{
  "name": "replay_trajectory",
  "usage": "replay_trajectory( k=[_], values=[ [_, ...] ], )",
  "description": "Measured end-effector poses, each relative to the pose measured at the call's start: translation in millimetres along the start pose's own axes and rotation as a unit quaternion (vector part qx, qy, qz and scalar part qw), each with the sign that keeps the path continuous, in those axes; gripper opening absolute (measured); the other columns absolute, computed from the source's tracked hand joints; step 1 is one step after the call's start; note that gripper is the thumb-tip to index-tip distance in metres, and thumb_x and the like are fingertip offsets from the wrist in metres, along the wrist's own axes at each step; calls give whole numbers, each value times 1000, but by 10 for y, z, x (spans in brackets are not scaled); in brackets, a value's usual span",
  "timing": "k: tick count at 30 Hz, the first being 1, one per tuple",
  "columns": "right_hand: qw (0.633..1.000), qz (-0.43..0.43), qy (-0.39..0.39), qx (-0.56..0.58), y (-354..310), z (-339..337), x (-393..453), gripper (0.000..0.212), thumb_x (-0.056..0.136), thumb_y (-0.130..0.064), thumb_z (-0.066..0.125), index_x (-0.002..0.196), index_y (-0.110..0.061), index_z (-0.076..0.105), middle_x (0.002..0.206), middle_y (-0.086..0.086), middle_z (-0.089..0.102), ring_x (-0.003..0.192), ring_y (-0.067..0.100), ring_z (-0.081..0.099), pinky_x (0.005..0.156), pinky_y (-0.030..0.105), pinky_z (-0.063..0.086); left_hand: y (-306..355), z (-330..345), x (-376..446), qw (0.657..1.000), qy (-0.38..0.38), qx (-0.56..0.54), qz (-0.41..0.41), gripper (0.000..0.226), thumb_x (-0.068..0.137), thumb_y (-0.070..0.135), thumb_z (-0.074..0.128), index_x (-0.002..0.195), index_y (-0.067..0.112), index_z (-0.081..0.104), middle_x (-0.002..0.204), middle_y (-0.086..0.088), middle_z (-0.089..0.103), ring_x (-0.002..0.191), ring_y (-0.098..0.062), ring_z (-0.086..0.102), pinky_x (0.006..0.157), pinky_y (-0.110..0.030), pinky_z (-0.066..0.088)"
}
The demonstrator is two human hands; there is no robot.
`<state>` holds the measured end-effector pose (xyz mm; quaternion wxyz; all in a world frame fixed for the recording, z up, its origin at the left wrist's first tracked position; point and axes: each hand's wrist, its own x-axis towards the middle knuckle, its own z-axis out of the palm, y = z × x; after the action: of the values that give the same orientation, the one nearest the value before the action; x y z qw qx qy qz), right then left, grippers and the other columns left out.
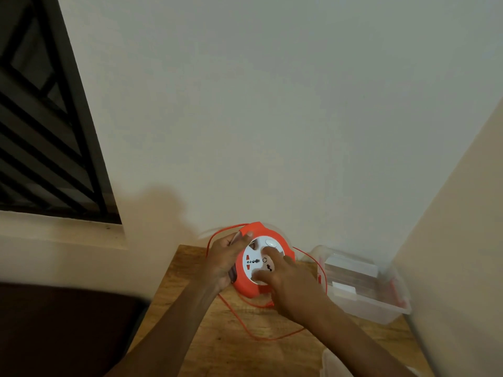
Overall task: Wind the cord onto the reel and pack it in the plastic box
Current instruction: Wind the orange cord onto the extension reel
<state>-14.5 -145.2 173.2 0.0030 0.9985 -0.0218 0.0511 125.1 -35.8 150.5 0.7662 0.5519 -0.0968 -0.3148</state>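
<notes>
While the clear plastic box (364, 284) is sitting open at the right back corner of the wooden desk (190, 317), close against the side wall, it is showing white and brownish shapes through its sides; whether they are lying inside it or are only seen through it is not clear. Red latches are showing at its two ends.

At the bottom edge of the desk a pale translucent piece (330, 363) is poking into view, too cut off to name. A dark barred window (46, 126) is filling the upper left, and a dark brown surface (62, 330) is lying left of the desk.

The orange reel (251, 263) is being held tilted over the back middle of the desk, its white socket face turned toward the camera. The left hand (223, 261) is making its grip round the reel's left rim, fingers curled behind and thumb lying on the orange front. The right hand (292, 284) is resting on the white face, one fingertip and the thumb pressing on it, the other fingers loosely bent. The orange cord (272, 337) is looping loose round the reel, trailing across the desk below the right wrist and arching past the box's left side.
</notes>
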Motion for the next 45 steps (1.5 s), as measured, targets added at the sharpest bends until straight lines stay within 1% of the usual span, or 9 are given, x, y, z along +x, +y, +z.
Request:
replay_trajectory(
  k=[9, 13, 19, 25, 31, 35, 38, 42, 45],
  values=[
    [997, 1, -19, -69, -25, 135, -55, 49, 94, -39, 57, 138, -43, 38, 161, 10, 13, 138, 39, 28, 105, 55, 35, 4, -100, -78, 999, -17, 36, 0, 14, 88, 35, 78, 93, 24, 84, 100, -12, 83, 87, -31, 81, 62, -38, 65],
    [998, 9, -16, -58, -49, 136, -52, 54, 93, -37, 58, 139, -45, 32, 162, 10, 6, 138, 40, 26, 106, 54, 35, 41, -116, -80, 1000, -9, 28, 0, 31, 76, 42, 81, 101, 23, 80, 100, -9, 83, 85, -29, 82, 60, -37, 64],
    [989, -87, -25, -119, 50, -27, -56, 72, 71, -22, 79, 130, -44, 45, 159, 11, 23, 121, 36, 50, 73, 45, 55, 20, -207, -94, 998, -36, 47, -12, 39, 62, 54, 87, 94, 32, 83, 103, -9, 83, 90, -32, 81, 70, -45, 66],
    [981, -87, -71, -156, -33, 4, -24, 61, 90, -30, 67, 142, -37, 37, 162, 13, 8, 140, 43, 24, 105, 59, 35, -2, -96, -158, 995, -59, 80, 15, 47, 60, 57, 86, 98, 29, 82, 102, -3, 84, 90, -26, 81, 66, -38, 65],
    [987, -2, -50, -150, -84, 62, 68, 74, 94, -39, 57, 147, -39, 5, 152, 27, 28, 115, 44, 56, 95, 52, 47, 14, -82, -127, 997, -41, 68, 24, 39, 74, 44, 84, 107, 25, 79, 108, -3, 83, 96, -24, 80, 76, -40, 67],
    [991, 63, -48, -104, -32, 128, 161, 92, 87, -48, 63, 149, -39, -4, 133, 12, 59, 98, 30, 68, 79, 45, 56, -45, -66, -120, 998, -15, 59, 19, 32, 81, 41, 83, 109, 27, 77, 104, -1, 84, 90, -23, 81, 69, -38, 66],
    [981, 165, -58, 77, -9, 130, 198, 79, 87, -41, 57, 151, -39, 11, 136, 4, 58, 102, 23, 65, 84, 41, 58, -84, -71, -110, 999, -1, 30, 20, 29, 82, 37, 83, 106, 21, 81, 105, -7, 83, 89, -26, 81, 66, -35, 65],
    [858, 274, -51, 431, 34, 33, 173, 73, 79, -35, 63, 146, -35, 34, 142, -3, 51, 86, 11, 65, 60, 26, 54, -97, -116, -93, 999, 29, -23, -13, 17, 89, 27, 80, 103, 18, 79, 101, -12, 83, 85, -31, 81, 67, -40, 66],
    [909, 237, 3, 344, -46, 39, 93, 72, 80, -36, 62, 146, -31, 34, 122, -1, 66, 87, 10, 63, 70, 27, 55, -72, -141, -76, 999, 28, -16, -15, 23, 89, 32, 79, 108, 21, 77, 103, -10, 83, 87, -32, 81, 64, -40, 65]
  ],
)
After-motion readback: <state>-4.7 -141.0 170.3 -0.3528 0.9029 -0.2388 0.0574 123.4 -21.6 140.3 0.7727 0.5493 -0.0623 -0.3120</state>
